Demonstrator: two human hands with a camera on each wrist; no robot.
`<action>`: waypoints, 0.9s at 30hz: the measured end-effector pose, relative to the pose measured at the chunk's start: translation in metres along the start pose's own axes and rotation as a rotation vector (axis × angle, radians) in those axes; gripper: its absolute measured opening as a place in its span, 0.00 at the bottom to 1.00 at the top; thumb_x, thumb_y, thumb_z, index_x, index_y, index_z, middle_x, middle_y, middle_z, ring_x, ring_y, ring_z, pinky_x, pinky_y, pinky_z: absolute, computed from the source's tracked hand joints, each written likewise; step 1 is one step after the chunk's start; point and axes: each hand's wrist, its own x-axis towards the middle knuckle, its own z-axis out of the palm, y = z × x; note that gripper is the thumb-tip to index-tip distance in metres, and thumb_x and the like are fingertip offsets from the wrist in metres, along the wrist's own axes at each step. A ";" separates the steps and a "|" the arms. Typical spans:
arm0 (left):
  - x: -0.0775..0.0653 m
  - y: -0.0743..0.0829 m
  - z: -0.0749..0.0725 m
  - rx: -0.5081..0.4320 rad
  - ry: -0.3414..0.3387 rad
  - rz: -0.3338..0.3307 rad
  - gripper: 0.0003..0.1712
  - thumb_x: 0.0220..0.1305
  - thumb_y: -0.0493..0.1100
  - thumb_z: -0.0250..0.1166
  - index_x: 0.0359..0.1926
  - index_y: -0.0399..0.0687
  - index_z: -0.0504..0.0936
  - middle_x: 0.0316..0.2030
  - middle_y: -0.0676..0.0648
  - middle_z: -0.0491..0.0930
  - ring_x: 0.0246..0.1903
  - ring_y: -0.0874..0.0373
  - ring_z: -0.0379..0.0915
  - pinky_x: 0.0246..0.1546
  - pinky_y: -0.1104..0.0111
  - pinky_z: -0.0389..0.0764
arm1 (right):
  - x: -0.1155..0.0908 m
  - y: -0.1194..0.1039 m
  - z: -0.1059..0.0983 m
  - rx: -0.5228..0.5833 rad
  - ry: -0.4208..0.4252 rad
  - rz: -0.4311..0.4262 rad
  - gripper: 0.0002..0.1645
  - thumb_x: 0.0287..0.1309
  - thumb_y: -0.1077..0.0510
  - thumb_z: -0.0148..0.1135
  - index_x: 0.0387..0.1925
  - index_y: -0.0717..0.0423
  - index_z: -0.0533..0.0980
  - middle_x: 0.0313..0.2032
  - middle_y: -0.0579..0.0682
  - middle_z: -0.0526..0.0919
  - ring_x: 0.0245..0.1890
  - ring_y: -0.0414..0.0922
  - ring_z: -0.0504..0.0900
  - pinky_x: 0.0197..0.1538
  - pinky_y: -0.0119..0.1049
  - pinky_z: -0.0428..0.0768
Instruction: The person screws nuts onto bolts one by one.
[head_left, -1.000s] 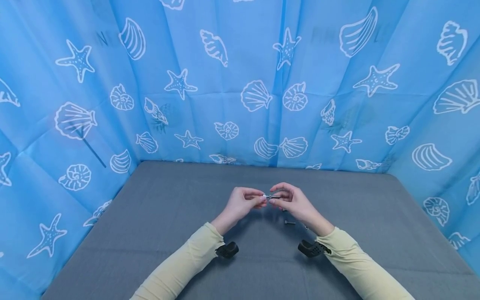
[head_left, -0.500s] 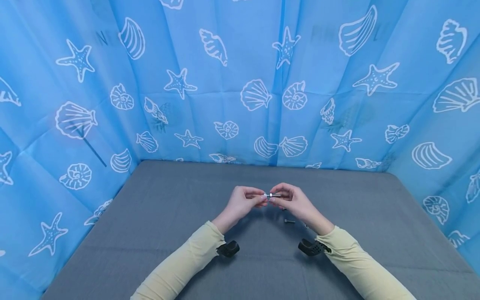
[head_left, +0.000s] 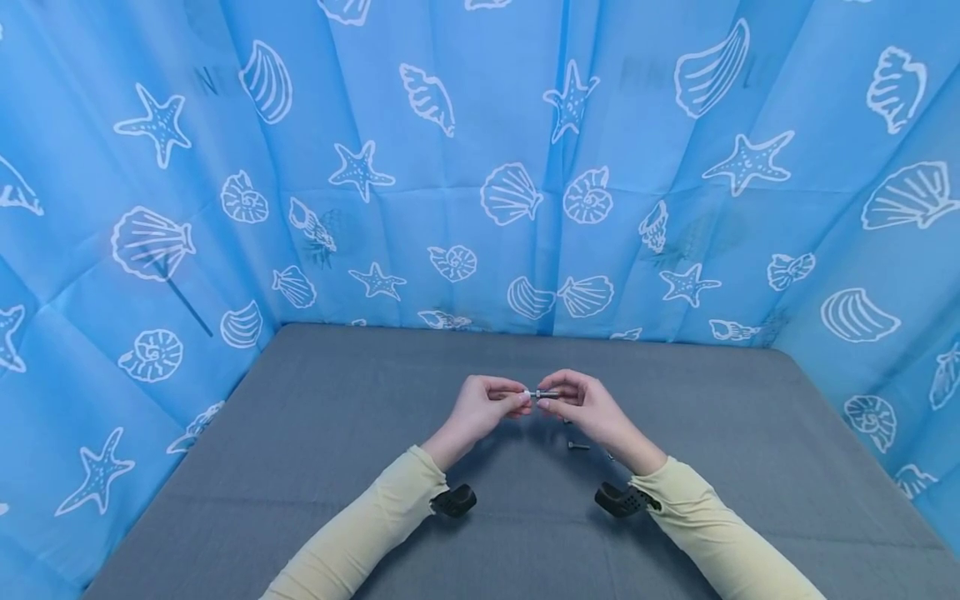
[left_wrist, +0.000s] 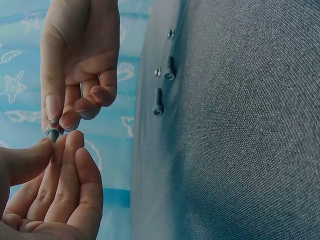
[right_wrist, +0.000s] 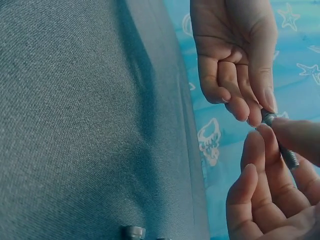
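1. A silver metal bolt with threaded shank (right_wrist: 290, 158) is held above the grey cloth-covered table (head_left: 300, 425), pinched between fingers and thumbs of the left hand (head_left: 478, 411) and the right hand (head_left: 590, 407).
2. Whether a nut is fitted cannot be told.
3. Two grey metal bolts (left_wrist: 158, 102) lie loose, unjoined.

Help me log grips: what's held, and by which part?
A bolt: the left hand pinches one end; the right hand pinches it short of the threaded tip.

The bolt (right_wrist: 290, 158) seems metal, the table cover (right_wrist: 75, 125) matt woven cloth.
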 end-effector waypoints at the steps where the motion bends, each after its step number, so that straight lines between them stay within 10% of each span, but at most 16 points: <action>1: 0.000 0.000 0.000 -0.001 -0.001 0.001 0.09 0.62 0.36 0.66 0.41 0.34 0.84 0.32 0.44 0.85 0.32 0.55 0.84 0.42 0.53 0.83 | 0.000 0.000 0.000 -0.004 0.002 0.004 0.20 0.63 0.58 0.62 0.50 0.68 0.73 0.41 0.62 0.83 0.43 0.61 0.81 0.40 0.50 0.82; 27: -0.004 0.006 0.000 -0.016 -0.007 -0.007 0.09 0.62 0.33 0.64 0.41 0.31 0.84 0.33 0.39 0.85 0.35 0.49 0.84 0.42 0.52 0.82 | 0.002 0.004 0.002 0.030 -0.014 0.007 0.20 0.65 0.57 0.61 0.50 0.70 0.72 0.41 0.61 0.83 0.44 0.62 0.80 0.43 0.52 0.81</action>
